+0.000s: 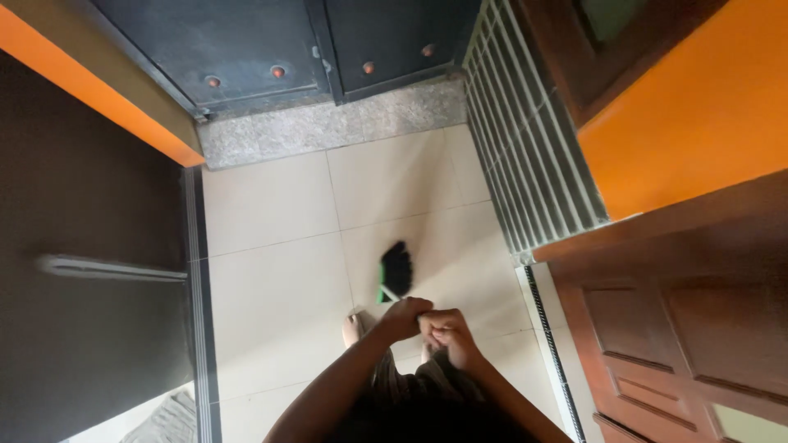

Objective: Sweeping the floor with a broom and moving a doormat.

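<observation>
While both hands [427,321] clench, probably round handle, broom head [395,268] lies just ahead on floor.

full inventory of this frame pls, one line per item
broom: 1, black bristles, green head, on the floor tiles ahead of the hands
floor tiles: many, cream, centre
stone threshold: 1, grey speckled, below the doors
metal doors: 2, dark grey, top
grille: 1, grey, right of the tiles
wooden door: 1, brown, lower right
bare foot: 1, on the tiles
left hand: 1, gripping the broom handle
right hand: 1, closed beside the left
</observation>
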